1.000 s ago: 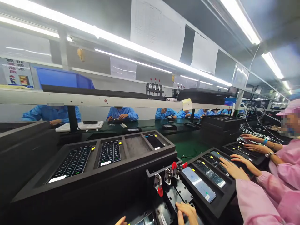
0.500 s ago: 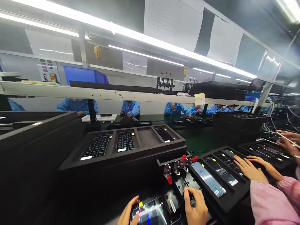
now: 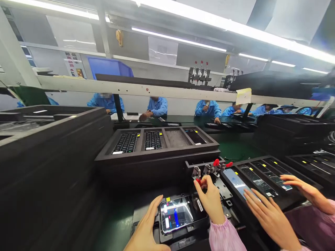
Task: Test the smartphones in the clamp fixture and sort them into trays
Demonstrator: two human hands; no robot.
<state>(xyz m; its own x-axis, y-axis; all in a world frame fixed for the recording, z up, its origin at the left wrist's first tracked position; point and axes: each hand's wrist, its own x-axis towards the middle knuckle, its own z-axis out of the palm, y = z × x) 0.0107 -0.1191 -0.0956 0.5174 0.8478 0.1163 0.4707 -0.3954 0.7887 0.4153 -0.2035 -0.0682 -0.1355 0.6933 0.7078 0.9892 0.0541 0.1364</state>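
A phone [image 3: 175,215] with a lit screen and a yellow tab lies in a black fixture [image 3: 184,240]. My left hand [image 3: 146,226] is spread open around the left side of the fixture, its fingers near the phone's left edge. Pinched by my right hand [image 3: 210,200] is the red handle [image 3: 198,181] of a toggle clamp [image 3: 195,172], mostly covered by the fingertips. Two more toggle clamps with red handles [image 3: 216,162] stand just behind on the same fixture row.
A foam tray [image 3: 157,155] behind holds phones with keypad-like screens. At right, a co-worker's hands [image 3: 274,216] reach over another phone tray [image 3: 285,198]. Black foam boxes [image 3: 52,146] stack at left. A white shelf beam [image 3: 157,89] crosses ahead; people in blue sit beyond.
My right hand has moved up to the clamp and taken its red handle. My left hand has opened away from the phone. The view has shifted. A co-worker's hand now lies on the nearest tray phone.
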